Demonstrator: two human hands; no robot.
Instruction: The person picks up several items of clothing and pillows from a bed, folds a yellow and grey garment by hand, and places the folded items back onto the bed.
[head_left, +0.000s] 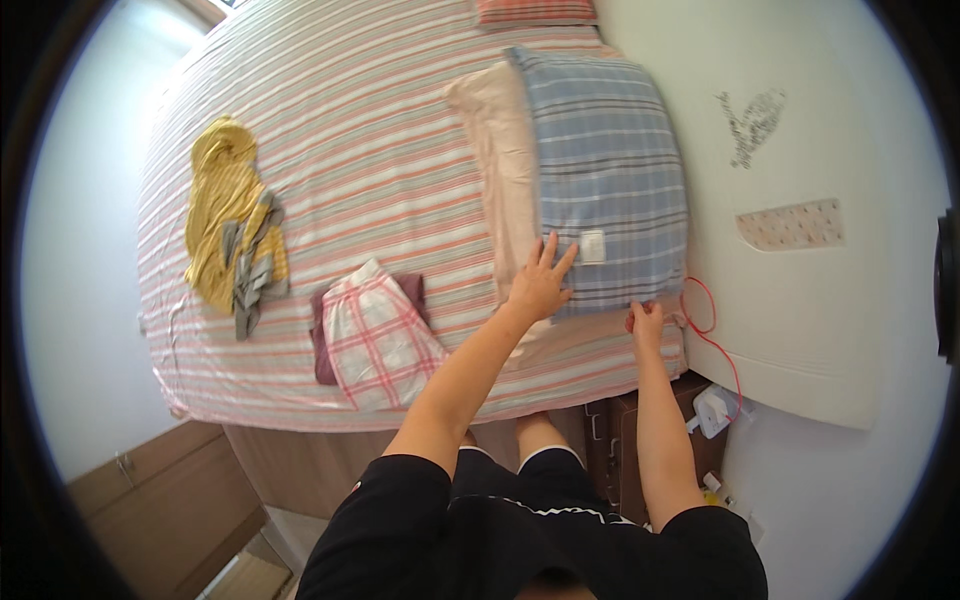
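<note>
A blue plaid pillow (611, 165) lies against the headboard, on top of a pale pink pillow (502, 142) that shows along its left and near sides. My left hand (538, 285) rests with fingers spread on the plaid pillow's near left corner, beside a small white label (592, 247). At the pillow's near edge, towards the right, my right hand (646, 326) is curled, its fingertips pinching the fabric. Both pillows are on a bed with a striped sheet (375, 180).
Left on the bed are a crumpled yellow and grey garment (225, 210) and pink-checked shorts (382, 337) over a maroon cloth (322, 360). A red cable (724, 349) runs down the padded headboard (795, 322) to a white plug adapter (712, 411) above a brown nightstand (622, 442).
</note>
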